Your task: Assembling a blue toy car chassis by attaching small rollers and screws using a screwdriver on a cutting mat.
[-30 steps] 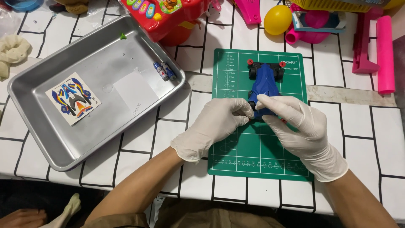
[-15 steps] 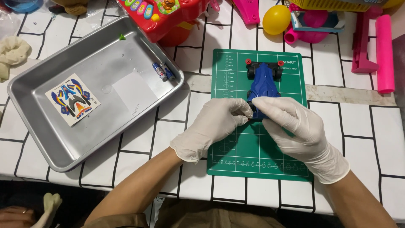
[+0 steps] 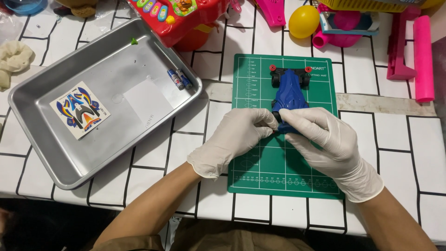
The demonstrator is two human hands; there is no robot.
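A blue toy race car [image 3: 289, 92] with black wheels and red front rollers lies on a green cutting mat [image 3: 283, 162], nose pointing away from me. Both of my hands wear white gloves. My left hand [image 3: 234, 139] pinches the car's near end from the left. My right hand [image 3: 320, 139] covers the same end from the right, fingertips meeting those of the left. The rear of the car is hidden under my fingers.
A metal tray [image 3: 55, 158] at the left holds a sticker sheet [image 3: 80, 109], a white paper slip [image 3: 145, 103] and two small batteries [image 3: 179, 79]. Red, pink and yellow toys [image 3: 302, 21] crowd the far edge. The table has a white tile-pattern cover.
Both hands shifted slightly on the car's rear end, with the fingertips closing tighter together. The car itself stays in place on the mat.
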